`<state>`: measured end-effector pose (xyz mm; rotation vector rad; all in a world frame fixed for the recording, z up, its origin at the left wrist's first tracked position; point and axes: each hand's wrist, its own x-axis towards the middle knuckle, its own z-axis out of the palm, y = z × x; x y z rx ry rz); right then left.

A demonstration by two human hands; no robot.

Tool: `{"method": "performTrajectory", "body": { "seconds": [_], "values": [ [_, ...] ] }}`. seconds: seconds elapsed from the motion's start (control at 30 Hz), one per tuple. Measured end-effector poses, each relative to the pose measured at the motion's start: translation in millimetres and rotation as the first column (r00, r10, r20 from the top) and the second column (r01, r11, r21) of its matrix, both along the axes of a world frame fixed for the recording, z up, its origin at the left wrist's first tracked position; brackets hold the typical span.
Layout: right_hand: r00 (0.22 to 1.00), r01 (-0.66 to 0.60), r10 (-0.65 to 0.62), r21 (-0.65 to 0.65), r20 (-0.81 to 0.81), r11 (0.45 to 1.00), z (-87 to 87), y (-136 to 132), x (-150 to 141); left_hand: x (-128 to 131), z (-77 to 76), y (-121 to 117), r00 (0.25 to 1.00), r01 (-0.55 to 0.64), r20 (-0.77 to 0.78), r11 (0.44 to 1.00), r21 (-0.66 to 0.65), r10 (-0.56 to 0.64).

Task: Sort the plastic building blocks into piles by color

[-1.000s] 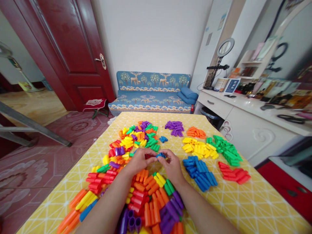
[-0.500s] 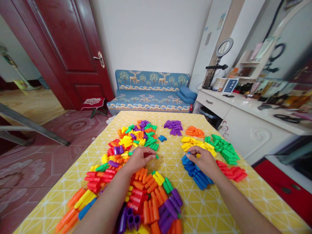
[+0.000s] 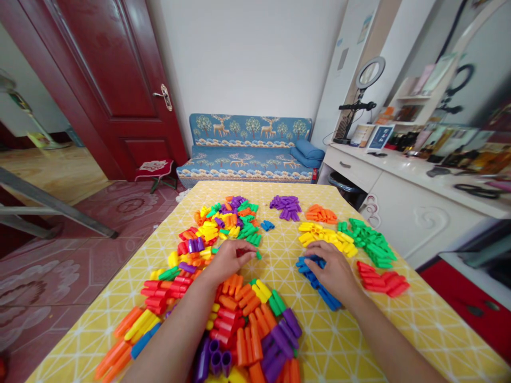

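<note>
A big mixed heap of coloured plastic blocks [image 3: 223, 276] covers the left half of a yellow patterned tablecloth [image 3: 359, 335]. My left hand [image 3: 229, 260] rests on that heap, fingers curled over a red block beside a small green one. My right hand [image 3: 333, 268] lies palm down on the pile of blue blocks [image 3: 319, 282], fingers spread over it. Sorted piles lie to the right: yellow blocks [image 3: 325, 236], green blocks [image 3: 371, 244], red blocks [image 3: 383, 282], orange blocks [image 3: 320, 214], purple blocks [image 3: 286, 206].
A pair of loose blue blocks [image 3: 266, 225] lies mid-table. Behind the table stands a blue patterned sofa [image 3: 249, 146]. A dark red door [image 3: 107, 90] is at the left. A white dresser [image 3: 403, 186] with a ring light [image 3: 369, 72] runs along the right.
My right hand carried a blue block from the middle of the table to the blue pile and now lies flat on it. My left hand stayed on the mixed heap.
</note>
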<state>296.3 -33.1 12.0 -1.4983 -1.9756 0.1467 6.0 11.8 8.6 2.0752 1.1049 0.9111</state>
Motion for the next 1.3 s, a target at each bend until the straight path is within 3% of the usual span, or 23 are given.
{"method": "performTrajectory", "body": {
  "seconds": [0.13,0.23,0.5,1.0,1.17,1.3],
  "values": [
    [0.978,-0.134,0.140,-0.045,0.154,0.990,-0.4,-4.1,-9.6,0.2,0.9,-0.4,1.000,-0.004,-0.003,1.000,-0.008,0.004],
    [0.949,-0.167,0.193,-0.125,0.250,0.978,-1.1,-7.5,-15.0,-0.2,0.6,-0.2,1.000,0.002,0.004,1.000,-0.007,-0.002],
    [0.923,-0.140,0.189,-0.164,0.336,0.976,-0.7,-18.6,-1.7,-1.2,-1.5,0.1,1.000,-0.002,-0.011,1.000,-0.011,0.002],
    [0.921,-0.032,0.060,-0.080,0.385,0.996,-3.3,-23.3,6.9,-1.2,-2.6,0.5,1.000,-0.005,-0.009,1.000,-0.022,0.005],
    [0.950,-0.142,0.146,-0.036,0.277,0.989,1.4,-27.1,-24.1,-0.5,-1.3,0.7,1.000,-0.007,-0.006,1.000,-0.011,0.007],
    [0.949,-0.306,0.312,-0.103,0.051,0.947,-12.8,-21.8,-58.5,-0.7,-2.7,0.6,0.998,-0.043,0.039,0.999,-0.003,0.043]
  ]
}}
